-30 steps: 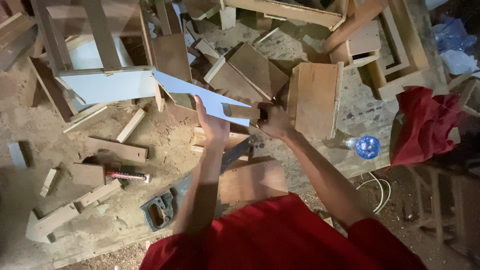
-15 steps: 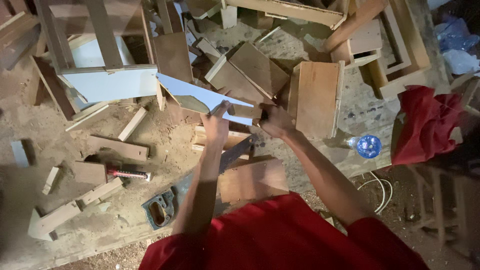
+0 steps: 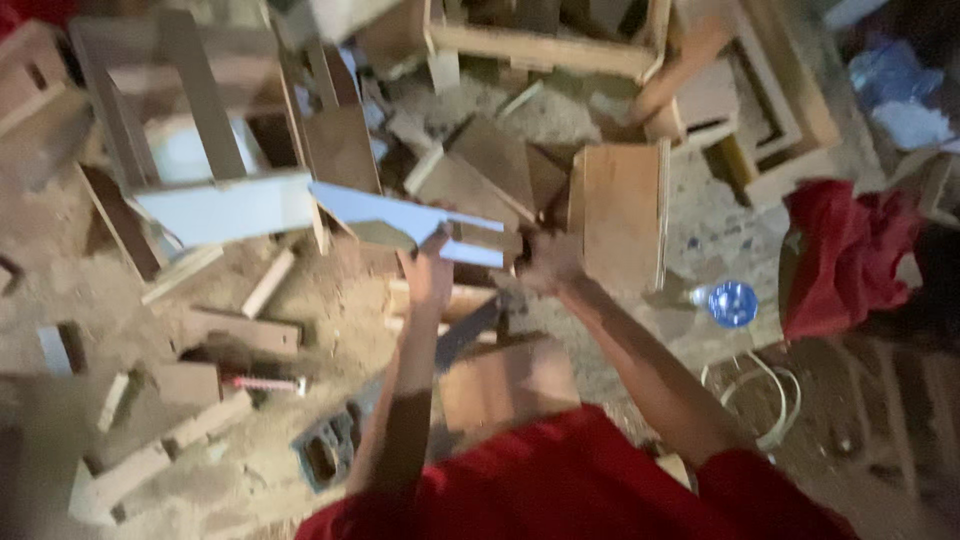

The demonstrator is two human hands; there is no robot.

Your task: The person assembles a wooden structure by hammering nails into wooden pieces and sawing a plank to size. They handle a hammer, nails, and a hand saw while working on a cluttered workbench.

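**A:** Both hands are up on that long, pale bluish-white wooden board point(image 3: 415, 222), the flat one with the pointed end. It hangs level above the sawdust-covered workshop floor point(image 3: 330, 300), out in the middle of the clutter.

**B:** Grip?

**A:** Left hand point(image 3: 430, 272) comes up from below, fingers wrapped around the board's near edge, thumb on top. Right hand point(image 3: 548, 262) is at the board's right end, fist closed, but the picture is smeared there and I cannot tell whether it clamps the board itself or something just beside it.

**B:** What's around them?

**A:** The board's pointed tip reaches toward a white-painted wooden frame point(image 3: 225, 205) on the left. Just beside the right hand stands a plain brown wooden box panel point(image 3: 620, 212). Under the forearms lies a handsaw with a blue-grey handle point(image 3: 335, 450), blade running up toward the hands, next to a square brown offcut point(image 3: 505, 385).

**B:** Further out?

**A:** A blue plastic bottle cap point(image 3: 732, 303) near the right edge of the floor, a crumpled red cloth point(image 3: 845, 255) beyond it, and a coiled white cord point(image 3: 760, 400) below.
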